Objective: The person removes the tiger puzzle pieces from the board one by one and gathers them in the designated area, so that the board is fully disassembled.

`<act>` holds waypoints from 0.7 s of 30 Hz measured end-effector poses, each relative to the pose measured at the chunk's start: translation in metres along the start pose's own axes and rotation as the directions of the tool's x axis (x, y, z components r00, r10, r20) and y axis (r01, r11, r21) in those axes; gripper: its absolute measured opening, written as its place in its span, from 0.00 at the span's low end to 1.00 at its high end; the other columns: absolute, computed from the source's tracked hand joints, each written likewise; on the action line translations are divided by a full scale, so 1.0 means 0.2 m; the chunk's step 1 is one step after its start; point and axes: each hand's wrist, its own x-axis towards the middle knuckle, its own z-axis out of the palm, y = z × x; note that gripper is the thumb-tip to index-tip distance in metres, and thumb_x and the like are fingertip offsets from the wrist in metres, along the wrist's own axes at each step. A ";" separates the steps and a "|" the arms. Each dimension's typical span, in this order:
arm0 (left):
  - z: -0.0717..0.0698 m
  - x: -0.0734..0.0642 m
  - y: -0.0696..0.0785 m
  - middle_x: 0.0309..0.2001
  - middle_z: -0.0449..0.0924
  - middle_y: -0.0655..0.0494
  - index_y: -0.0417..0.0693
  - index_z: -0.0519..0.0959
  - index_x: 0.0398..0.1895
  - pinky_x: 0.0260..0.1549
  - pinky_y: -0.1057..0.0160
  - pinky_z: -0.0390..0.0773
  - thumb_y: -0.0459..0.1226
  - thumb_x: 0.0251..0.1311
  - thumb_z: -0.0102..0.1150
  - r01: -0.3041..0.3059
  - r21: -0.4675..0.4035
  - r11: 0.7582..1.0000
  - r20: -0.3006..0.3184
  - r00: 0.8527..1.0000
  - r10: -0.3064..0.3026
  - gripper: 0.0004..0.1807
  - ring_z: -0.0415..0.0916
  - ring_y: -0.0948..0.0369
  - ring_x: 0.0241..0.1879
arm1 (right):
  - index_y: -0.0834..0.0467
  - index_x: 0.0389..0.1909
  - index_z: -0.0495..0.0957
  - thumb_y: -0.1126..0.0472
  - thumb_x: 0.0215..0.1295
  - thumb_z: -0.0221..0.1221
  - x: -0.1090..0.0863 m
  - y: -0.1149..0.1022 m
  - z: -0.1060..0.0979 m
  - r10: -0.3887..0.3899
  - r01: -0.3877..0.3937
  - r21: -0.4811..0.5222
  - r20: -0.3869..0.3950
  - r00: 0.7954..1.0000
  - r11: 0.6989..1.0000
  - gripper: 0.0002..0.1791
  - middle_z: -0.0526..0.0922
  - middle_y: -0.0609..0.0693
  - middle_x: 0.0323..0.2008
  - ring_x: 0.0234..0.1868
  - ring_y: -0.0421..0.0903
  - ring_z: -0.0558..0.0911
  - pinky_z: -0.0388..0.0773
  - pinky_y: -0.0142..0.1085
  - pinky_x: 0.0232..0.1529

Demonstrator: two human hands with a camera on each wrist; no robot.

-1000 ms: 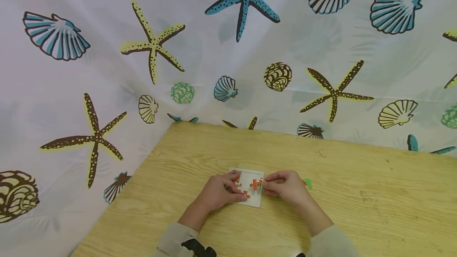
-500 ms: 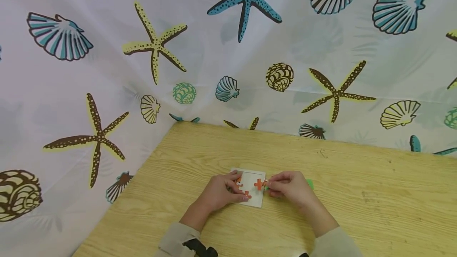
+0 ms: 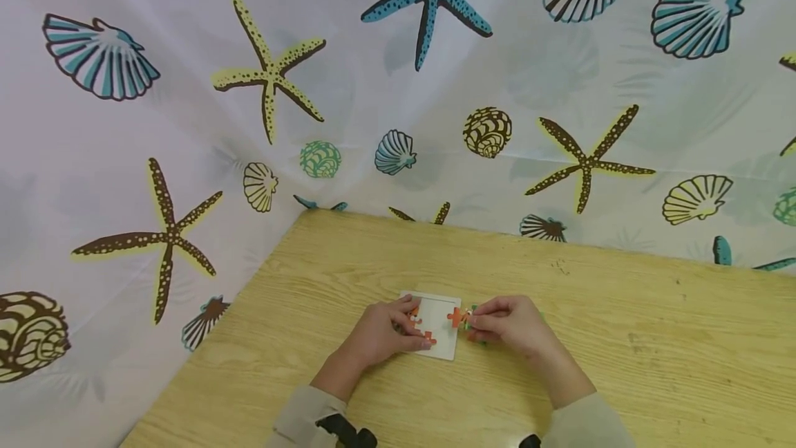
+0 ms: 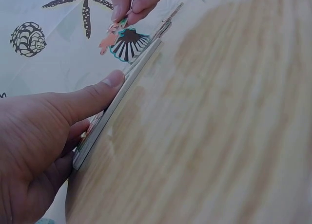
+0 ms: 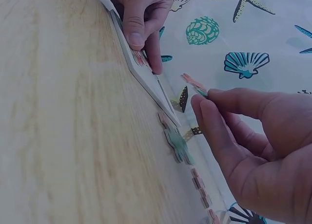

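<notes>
A square white puzzle board (image 3: pixel 443 332) lies flat on the wooden table. Orange puzzle pieces (image 3: pixel 428 339) sit in its left part, partly covered by my left hand (image 3: pixel 384 330). That hand grips the board's left side, thumb at the near edge and fingers toward the far edge; in the left wrist view the thumb presses along the board's edge (image 4: pixel 117 103). My right hand (image 3: pixel 513 325) pinches an orange puzzle piece (image 3: pixel 455 317) between thumb and fingertips. The piece is raised above the table, over the board's right edge in the head view.
Loose green-and-orange puzzle pieces (image 5: pixel 178 144) lie beside the board, near and below my right hand. More small pieces (image 5: pixel 201 189) trail along the table. A white curtain (image 3: pixel 348 88) printed with shells and starfish hangs behind the table (image 3: pixel 622 337) and on its left.
My right hand has drifted a little to the right with the pinched puzzle piece, now covering more of the loose green piece. My left hand stays in place on the board.
</notes>
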 end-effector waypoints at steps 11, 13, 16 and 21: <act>-0.01 0.00 0.01 0.68 0.73 0.48 0.56 0.88 0.22 0.73 0.41 0.59 0.46 0.47 0.79 0.007 -0.013 1.000 0.010 1.000 -0.007 0.08 0.59 0.48 0.76 | 0.73 0.55 0.76 0.70 0.66 0.62 -0.02 -0.03 -0.06 -0.006 0.008 -0.031 0.078 0.997 0.999 0.19 0.87 0.54 0.37 0.38 0.44 0.88 0.87 0.37 0.45; -0.01 -0.01 0.01 0.68 0.73 0.48 0.56 0.89 0.22 0.73 0.41 0.59 0.46 0.47 0.78 0.006 -0.016 1.000 0.014 1.000 -0.005 0.08 0.59 0.48 0.76 | 0.74 0.57 0.76 0.71 0.67 0.61 -0.03 -0.03 -0.07 0.000 0.004 -0.039 0.095 0.995 0.999 0.20 0.87 0.54 0.39 0.38 0.42 0.88 0.86 0.37 0.45; -0.01 -0.01 0.01 0.68 0.73 0.47 0.55 0.89 0.22 0.73 0.40 0.59 0.46 0.47 0.78 0.002 -0.026 1.000 0.016 1.000 -0.001 0.08 0.58 0.48 0.76 | 0.75 0.56 0.77 0.71 0.67 0.60 -0.04 -0.03 -0.07 0.000 0.007 -0.065 0.116 0.993 0.998 0.18 0.86 0.56 0.41 0.38 0.42 0.87 0.86 0.37 0.45; -0.01 -0.01 0.01 0.69 0.72 0.47 0.55 0.89 0.23 0.72 0.40 0.59 0.46 0.48 0.78 -0.002 -0.032 0.999 0.024 1.000 0.003 0.08 0.58 0.47 0.76 | 0.76 0.54 0.76 0.71 0.68 0.60 -0.05 -0.03 -0.08 0.002 0.011 -0.097 0.133 0.991 0.995 0.17 0.85 0.59 0.43 0.39 0.45 0.88 0.87 0.38 0.45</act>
